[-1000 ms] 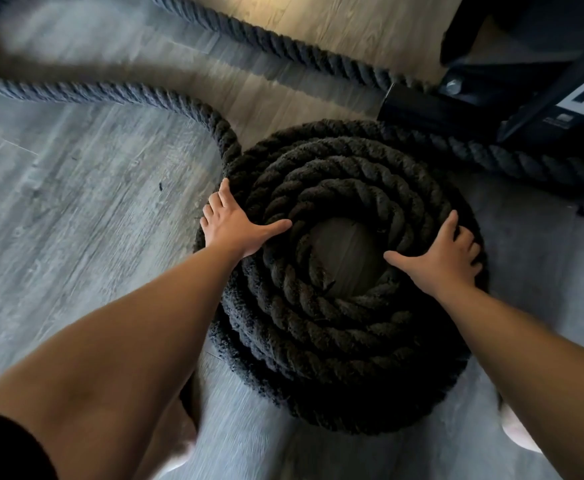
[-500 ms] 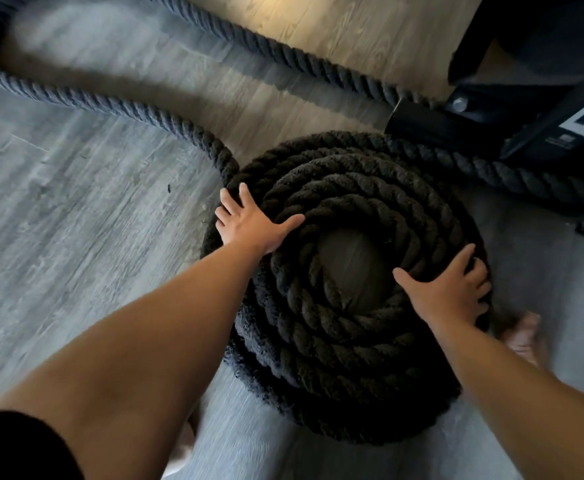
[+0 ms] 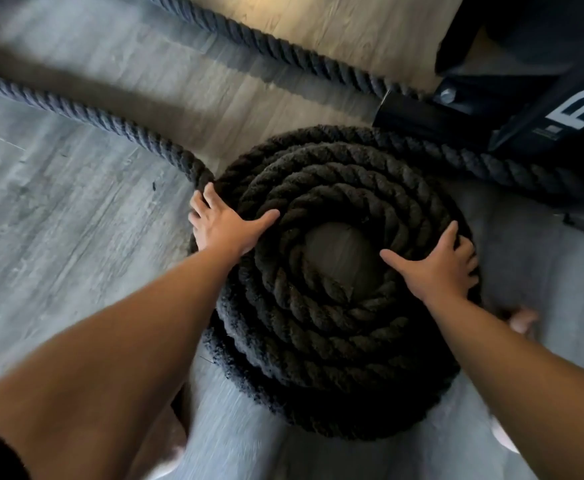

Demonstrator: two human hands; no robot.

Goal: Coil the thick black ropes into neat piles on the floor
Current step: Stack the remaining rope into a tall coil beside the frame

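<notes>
One coiled rope pile [image 3: 335, 282] is sitting at frame centre on the floor [image 3: 58, 254]. Two hands are pressing flat, fingers spread: left hand [image 3: 226, 225] on its left edge, right hand [image 3: 437, 263] on its right. Two loose rope lengths [image 3: 93, 112] are trailing upper left.

Gym or training room. Evidence: thick black battle rope [image 3: 335, 306] coiled on floor [image 3: 58, 237], loose length running off upper left; second rope [image 3: 283, 53] stretching toward black metal frame [image 3: 512, 109] at upper right, bolted, white lettering on it. Floor: grey wood-look planks, lighter tan patch near frame. Bare foot [image 3: 522, 320] beside coil.
</notes>
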